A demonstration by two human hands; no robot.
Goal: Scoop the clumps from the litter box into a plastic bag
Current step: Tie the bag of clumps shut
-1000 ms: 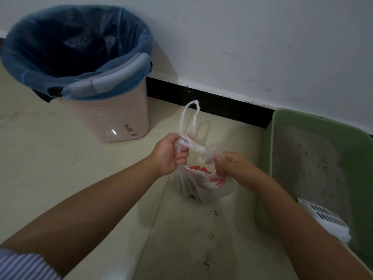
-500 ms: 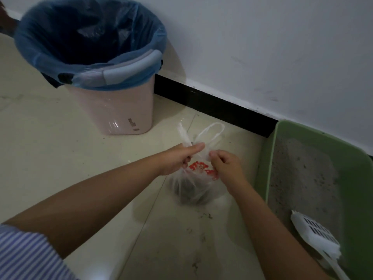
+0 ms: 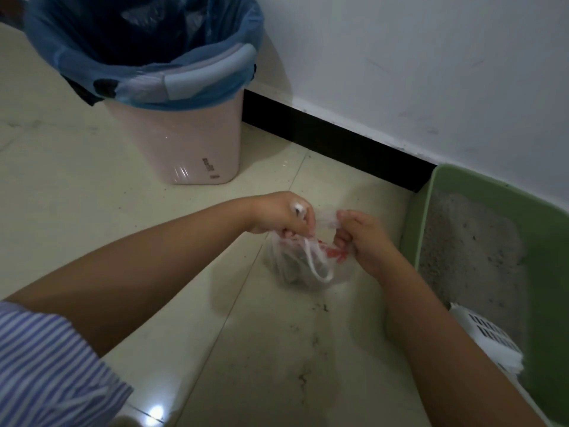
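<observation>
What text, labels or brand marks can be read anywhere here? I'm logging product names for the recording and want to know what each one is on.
None can be read.
Pink trash bin: small dark mark near the bottom of its side, too small and blurred to read.
Plastic bag, gripped by the left hand and the right hand: red print, crumpled and partly hidden, unreadable.
Green litter box and white scoop: no text visible.

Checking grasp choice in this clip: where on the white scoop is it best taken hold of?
Judging by its pose, the scoop lies in the litter box slotted head up; its handle end runs out of frame. Grip the handle, the right hand coming from the near side.
</observation>
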